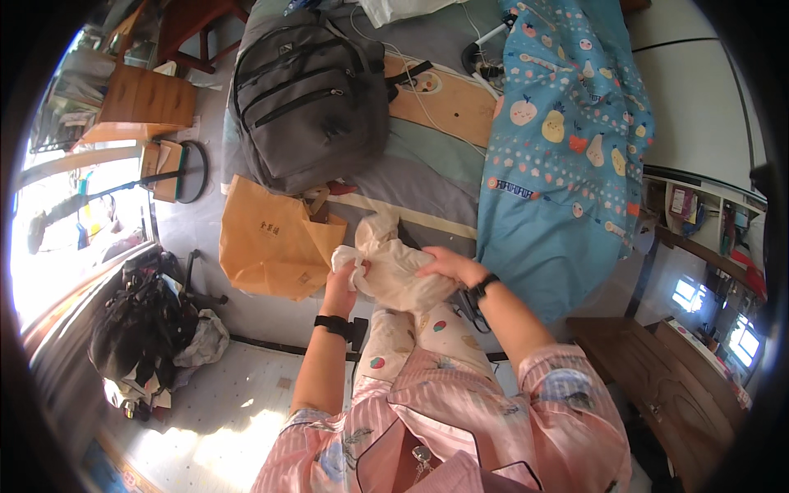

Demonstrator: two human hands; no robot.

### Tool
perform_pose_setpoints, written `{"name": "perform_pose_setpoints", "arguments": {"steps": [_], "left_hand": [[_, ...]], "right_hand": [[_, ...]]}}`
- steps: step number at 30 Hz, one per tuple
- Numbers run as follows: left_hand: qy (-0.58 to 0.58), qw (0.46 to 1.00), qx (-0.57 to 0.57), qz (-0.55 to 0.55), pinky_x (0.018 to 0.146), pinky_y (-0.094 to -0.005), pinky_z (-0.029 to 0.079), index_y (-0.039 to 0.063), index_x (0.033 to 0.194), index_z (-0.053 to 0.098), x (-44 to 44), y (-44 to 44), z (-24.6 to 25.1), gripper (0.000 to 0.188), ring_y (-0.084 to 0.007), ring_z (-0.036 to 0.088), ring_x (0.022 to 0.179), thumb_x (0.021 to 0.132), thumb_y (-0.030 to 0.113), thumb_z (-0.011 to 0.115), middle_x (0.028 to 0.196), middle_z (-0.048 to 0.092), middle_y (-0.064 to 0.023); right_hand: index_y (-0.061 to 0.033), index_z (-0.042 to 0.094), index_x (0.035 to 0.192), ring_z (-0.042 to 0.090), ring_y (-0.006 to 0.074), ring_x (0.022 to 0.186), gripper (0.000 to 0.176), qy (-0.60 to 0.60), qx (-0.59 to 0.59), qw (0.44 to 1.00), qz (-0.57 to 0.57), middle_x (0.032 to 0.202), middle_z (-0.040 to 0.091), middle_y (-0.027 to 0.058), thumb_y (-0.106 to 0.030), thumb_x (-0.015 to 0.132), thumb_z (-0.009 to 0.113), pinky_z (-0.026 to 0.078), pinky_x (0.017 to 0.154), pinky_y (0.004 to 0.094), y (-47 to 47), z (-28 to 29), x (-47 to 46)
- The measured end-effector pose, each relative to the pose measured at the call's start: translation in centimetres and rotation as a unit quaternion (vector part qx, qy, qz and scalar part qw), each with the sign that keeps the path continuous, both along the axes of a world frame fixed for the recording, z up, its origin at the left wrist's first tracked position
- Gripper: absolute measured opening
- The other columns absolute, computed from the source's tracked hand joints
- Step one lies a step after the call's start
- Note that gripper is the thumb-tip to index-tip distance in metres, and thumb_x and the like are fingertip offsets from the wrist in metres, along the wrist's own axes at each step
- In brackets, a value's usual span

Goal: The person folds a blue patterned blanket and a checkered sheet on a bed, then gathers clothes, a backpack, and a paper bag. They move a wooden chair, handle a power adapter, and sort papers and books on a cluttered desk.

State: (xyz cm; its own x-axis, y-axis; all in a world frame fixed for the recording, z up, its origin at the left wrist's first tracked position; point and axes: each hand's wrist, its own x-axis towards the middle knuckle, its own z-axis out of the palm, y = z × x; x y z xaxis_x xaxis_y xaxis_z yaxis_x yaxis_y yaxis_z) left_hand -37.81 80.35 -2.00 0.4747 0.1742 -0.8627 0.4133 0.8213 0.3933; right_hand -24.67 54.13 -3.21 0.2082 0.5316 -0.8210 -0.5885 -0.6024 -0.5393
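Both hands are on a crumpled whitish plastic bag above my lap, at the edge of a bed. My left hand grips a bunched white part of it at the left. From the right, my right hand holds the bag's other side, its fingers on top. What the bag contains cannot be made out. Just left of my left hand lies an orange-yellow carrier bag bearing printed writing. A grey backpack with black zips lies beyond it on the bed.
A blue fruit-print quilt covers the bed's right side. A white cable runs across an orange mat. Black bags are heaped by the window at left. A brown wooden door-like panel stands at lower right.
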Motion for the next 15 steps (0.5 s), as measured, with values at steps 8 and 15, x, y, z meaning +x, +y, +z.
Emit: {"name": "perform_pose_setpoints", "arguments": {"steps": [8,15], "left_hand": [[-0.023,0.999,-0.027,-0.005,0.087,-0.0430,0.053,-0.005,0.124,0.047,3.3,0.0,-0.2,0.033,-0.0282,0.062,0.096,0.094,0.007,0.052,0.110,0.059,-0.0151],[-0.029,0.998,-0.004,-0.063,0.081,-0.0368,0.052,-0.003,0.119,0.053,6.8,-2.4,-1.4,0.034,-0.0250,0.063,0.089,0.090,0.012,0.057,0.102,0.062,-0.0120]], "right_hand": [[0.0013,0.049,0.134,0.061,0.0222,0.110,0.065,-0.053,-0.011,0.920,-0.389,0.121,0.063,0.0118,-0.012,0.075,0.075,0.049,0.094,0.0331,-19.7,13.4,5.2],[-0.0028,0.048,0.135,0.049,0.0372,0.124,0.064,-0.577,-0.334,0.745,-0.031,0.130,0.056,0.0195,-0.016,0.078,0.073,0.041,0.103,0.0453,-23.1,6.3,17.4]]}}
